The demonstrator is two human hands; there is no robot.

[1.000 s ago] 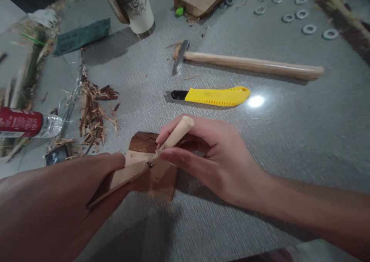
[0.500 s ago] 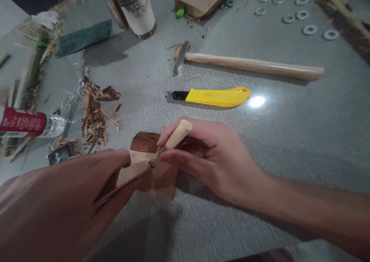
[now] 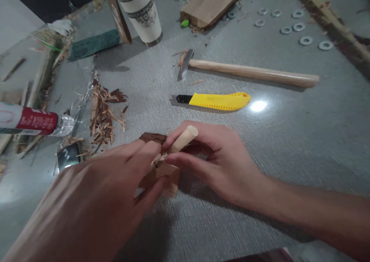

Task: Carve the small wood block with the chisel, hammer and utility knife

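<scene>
My right hand (image 3: 214, 158) pinches a pale round wooden rod (image 3: 185, 138) between thumb and fingers. The rod slants up to the right, its lower end against a flat pale strip of wood (image 3: 154, 164). Closed around that strip is my left hand (image 3: 124, 173), fingers on top and thumb below, covering most of it. Beneath both hands lies a brown wood block (image 3: 172, 186) on the grey table. A small dark spot shows where rod and strip meet; the exact contact is partly hidden.
Beyond my hands lie a yellow utility knife (image 3: 219, 101) and a wooden-handled hammer (image 3: 254, 72). Wood shavings (image 3: 102, 117), a bottle with a red label (image 3: 37, 120) and a paper cup (image 3: 141, 15) are at left. Several washers (image 3: 305, 41) and a thick board (image 3: 211, 5) sit at the back.
My left hand has slid forward and right along the strip, its fingertips now close to the rod. The right hand keeps its pinch. The whole view has shifted slightly.
</scene>
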